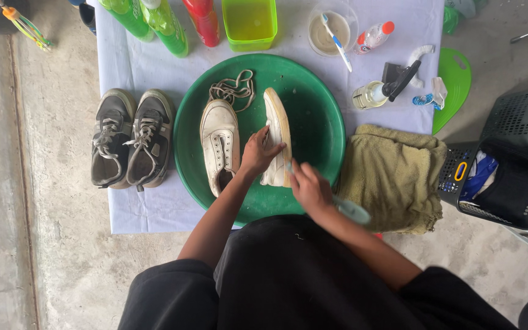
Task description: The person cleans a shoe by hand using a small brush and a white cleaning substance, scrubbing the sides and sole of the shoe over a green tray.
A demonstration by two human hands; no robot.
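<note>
A big green basin [319, 116] lies on a pale blue cloth. Inside it are two white sneakers and a heap of grey laces [232, 89]. One white sneaker [219, 143] rests flat, sole down. The other white sneaker [278, 122] stands on its side, and my left hand [258, 151] grips its middle. My right hand [310, 188] holds a pale teal-handled brush [351, 211] against the heel end of that tilted sneaker. The brush head is hidden behind my fingers.
A dark pair of sneakers [131, 139] sits left of the basin. Green and red bottles [166, 24], a yellow-green tub [250, 23], a bowl with a toothbrush [332, 30] and a spray bottle [377, 93] line the back. An olive towel [392, 177] and dark baskets [508, 177] lie right.
</note>
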